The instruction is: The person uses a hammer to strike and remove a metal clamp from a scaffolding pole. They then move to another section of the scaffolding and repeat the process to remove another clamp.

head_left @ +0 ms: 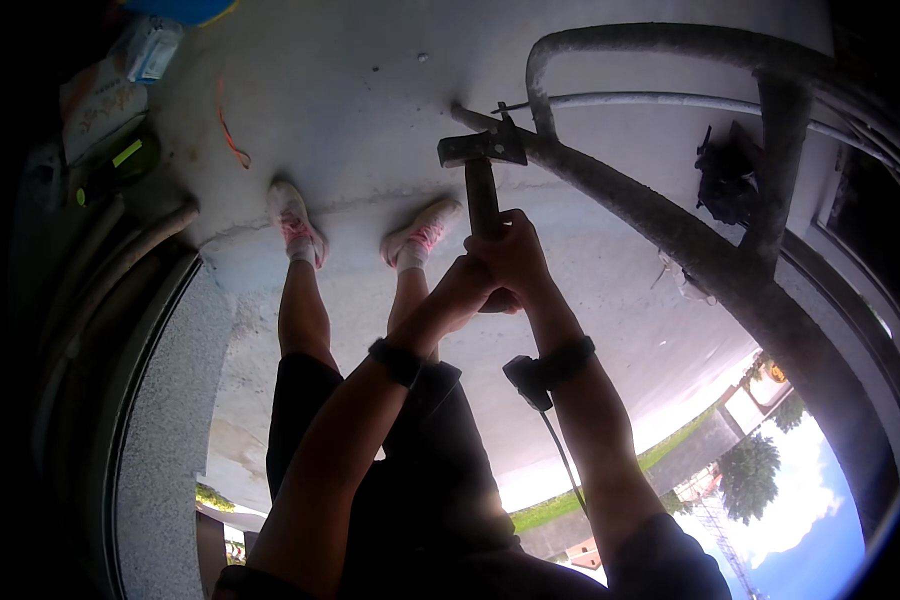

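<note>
In front of me, a dark hammer [482,198] points away from my body, its handle gripped in both fists. My right hand [513,252] is wrapped round the handle on the side nearer the head. Just below it, my left hand [468,287] closes round the lower handle, against the right one. The blocky hammer head [475,150] overlaps the end of a thick grey metal tube frame [630,200] in the picture. Whether the two touch, I cannot tell. Both wrists carry black bands.
The tube frame rises along the right, beside a thin pale pipe [650,99] and a black bag-like bundle [728,178]. An orange strip [232,130] lies on the concrete floor [330,95]. Boxes and bags [105,100] crowd the upper left, above curved bars [120,265].
</note>
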Demonstrator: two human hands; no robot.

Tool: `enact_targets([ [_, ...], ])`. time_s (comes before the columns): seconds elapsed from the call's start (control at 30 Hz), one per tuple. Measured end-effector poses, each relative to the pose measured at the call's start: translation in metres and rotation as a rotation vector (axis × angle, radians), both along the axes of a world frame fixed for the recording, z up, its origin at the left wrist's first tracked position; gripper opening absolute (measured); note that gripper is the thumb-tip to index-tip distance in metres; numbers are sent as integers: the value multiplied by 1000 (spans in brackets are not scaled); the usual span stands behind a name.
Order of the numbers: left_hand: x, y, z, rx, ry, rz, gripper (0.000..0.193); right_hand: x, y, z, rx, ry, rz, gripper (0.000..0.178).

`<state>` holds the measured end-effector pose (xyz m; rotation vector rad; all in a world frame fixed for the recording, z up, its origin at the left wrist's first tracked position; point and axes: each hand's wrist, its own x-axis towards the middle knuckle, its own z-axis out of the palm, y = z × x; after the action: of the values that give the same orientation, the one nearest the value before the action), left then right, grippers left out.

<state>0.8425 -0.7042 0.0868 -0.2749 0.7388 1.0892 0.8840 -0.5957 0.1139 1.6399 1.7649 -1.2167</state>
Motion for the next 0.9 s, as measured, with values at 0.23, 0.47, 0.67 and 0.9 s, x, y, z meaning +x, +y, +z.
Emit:
enact_targets([
  [0.23, 4, -37, -5, 76, 969, -269, 16, 10, -34, -28, -263, 551, -251, 29],
  [0.47, -43, -53, 25, -100, 1364, -283, 22, -47, -59, -10, -473, 758, -977, 12],
  [0.67, -71, -50, -2, 184, 1260, -389, 22, -57, -79, -15, -218, 918, -1245, 8],
  [0.9, -104, -32, -90, 576, 1367, -498, 31, -57, -76, -94, -213, 1182, -1239, 7],
])
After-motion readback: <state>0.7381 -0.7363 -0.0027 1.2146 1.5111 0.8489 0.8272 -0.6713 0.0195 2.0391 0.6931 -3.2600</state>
